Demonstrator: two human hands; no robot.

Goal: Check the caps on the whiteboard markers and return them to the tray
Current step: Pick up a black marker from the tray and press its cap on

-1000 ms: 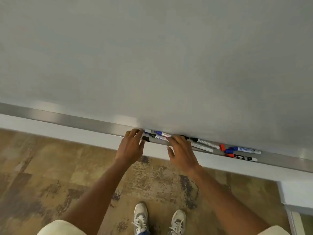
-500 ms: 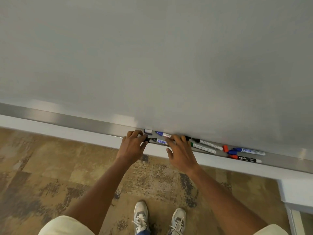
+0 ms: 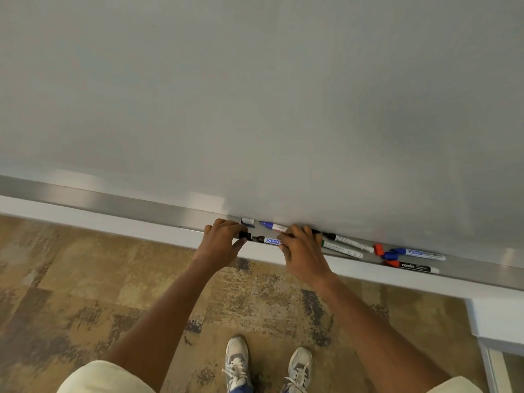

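Along whiteboard (image 3: 255, 95) tray (image 3: 141, 207), markers (image 3: 416, 253).

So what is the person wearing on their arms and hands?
Nothing on the left hand or the right hand: no gloves, rings or watch show. Both forearms are bare. Pale cream short sleeves show at the bottom corners of the picture. Further down are grey-and-white sneakers with white laces.

The right hand (image 3: 302, 252) covers the back end of the black marker (image 3: 268, 240) and parts of other pens on the tray (image 3: 141, 204), whose ends run off the picture.
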